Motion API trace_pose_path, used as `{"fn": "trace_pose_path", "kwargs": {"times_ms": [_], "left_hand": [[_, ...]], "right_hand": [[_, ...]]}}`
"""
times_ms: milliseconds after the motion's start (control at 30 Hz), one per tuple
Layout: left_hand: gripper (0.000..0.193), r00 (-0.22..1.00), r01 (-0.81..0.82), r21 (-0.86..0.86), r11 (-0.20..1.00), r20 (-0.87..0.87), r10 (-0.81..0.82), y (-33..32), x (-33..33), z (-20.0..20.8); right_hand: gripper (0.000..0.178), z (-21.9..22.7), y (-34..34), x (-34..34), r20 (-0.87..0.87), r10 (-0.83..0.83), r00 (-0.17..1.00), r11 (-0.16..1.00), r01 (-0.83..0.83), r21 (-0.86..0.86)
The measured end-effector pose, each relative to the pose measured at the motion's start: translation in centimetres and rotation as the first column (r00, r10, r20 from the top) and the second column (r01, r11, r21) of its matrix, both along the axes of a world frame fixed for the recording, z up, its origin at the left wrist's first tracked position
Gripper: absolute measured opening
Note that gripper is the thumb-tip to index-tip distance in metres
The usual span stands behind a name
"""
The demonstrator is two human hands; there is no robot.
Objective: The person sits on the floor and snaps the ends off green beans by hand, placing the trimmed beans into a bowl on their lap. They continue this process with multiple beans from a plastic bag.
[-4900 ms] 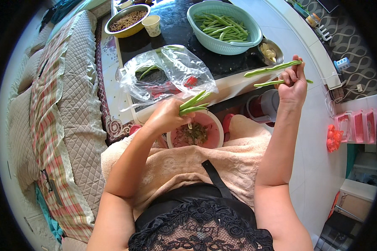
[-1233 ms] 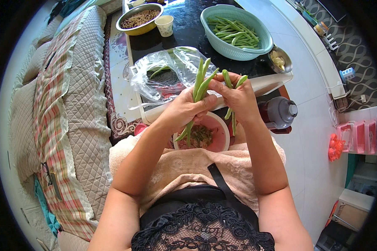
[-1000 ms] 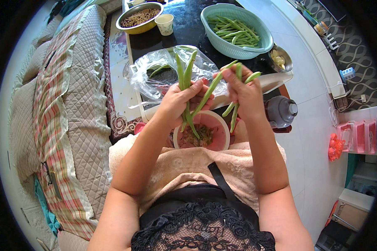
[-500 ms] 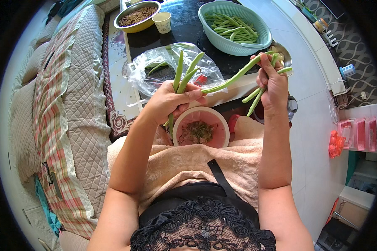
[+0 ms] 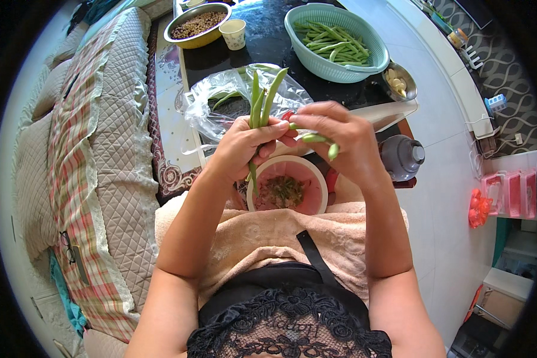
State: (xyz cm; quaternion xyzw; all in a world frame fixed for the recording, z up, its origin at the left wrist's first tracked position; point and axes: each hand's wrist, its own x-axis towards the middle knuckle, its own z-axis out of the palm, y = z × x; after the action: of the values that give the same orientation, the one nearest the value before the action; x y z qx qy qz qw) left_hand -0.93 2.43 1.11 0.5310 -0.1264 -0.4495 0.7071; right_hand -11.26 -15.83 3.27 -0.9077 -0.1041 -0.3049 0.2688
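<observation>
My left hand point(image 5: 244, 145) is closed round several green beans point(image 5: 271, 98), which stick up above the fist and poke out below it. My right hand point(image 5: 347, 140) is curled close to the left fingertips, with a few bean ends point(image 5: 314, 138) showing from its grip. The fingertips of both hands nearly meet at a small green bean end. Beneath them stands a pink bin point(image 5: 311, 178) with a pale rim, holding green scraps. Just beyond my left hand, a clear plastic bag point(image 5: 204, 123) lies open with beans inside.
A light blue-green colander point(image 5: 346, 70) of beans stands on the dark table point(image 5: 262, 36). Near it are a metal bowl point(image 5: 409, 89) with pale pieces, a paper cup point(image 5: 233, 40) and a yellow-sided bowl point(image 5: 204, 39). A grey lidded container point(image 5: 400, 158) stands at right; the quilted sofa point(image 5: 122, 119) runs along the left.
My right hand has come inward and down, from pulling a long bean out to the right, to beside my left fingertips. The left hand keeps its beans, now held closer together.
</observation>
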Motion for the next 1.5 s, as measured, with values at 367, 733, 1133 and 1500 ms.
{"fn": "trace_pose_path", "kwargs": {"times_ms": [367,733,1133,1500], "left_hand": [[0.018,0.912,0.011,0.064,0.998,0.408,-0.036,-0.1,0.0,-0.1],[0.012,0.817,-0.108,0.051,0.993,0.573,0.060,-0.5,-0.8,-0.7],[0.010,0.990,-0.031,0.001,1.000,0.137,0.031,-1.2,-1.2,-1.4],[0.009,0.956,0.159,0.218,0.963,0.210,-0.205,0.7,-0.4,-1.2]], "right_hand": [[0.025,0.4,0.4,-0.4,-0.098,-0.093,0.991,0.992,0.083,-0.097],[0.044,-0.1,1.2,-0.4,-0.160,-0.075,0.984,0.989,0.052,-0.139],[0.017,-0.8,0.4,1.0,-0.119,-0.118,0.986,0.622,0.167,0.765],[0.020,0.5,-9.6,-0.8,0.111,-0.580,0.807,0.299,0.084,0.950]]}}
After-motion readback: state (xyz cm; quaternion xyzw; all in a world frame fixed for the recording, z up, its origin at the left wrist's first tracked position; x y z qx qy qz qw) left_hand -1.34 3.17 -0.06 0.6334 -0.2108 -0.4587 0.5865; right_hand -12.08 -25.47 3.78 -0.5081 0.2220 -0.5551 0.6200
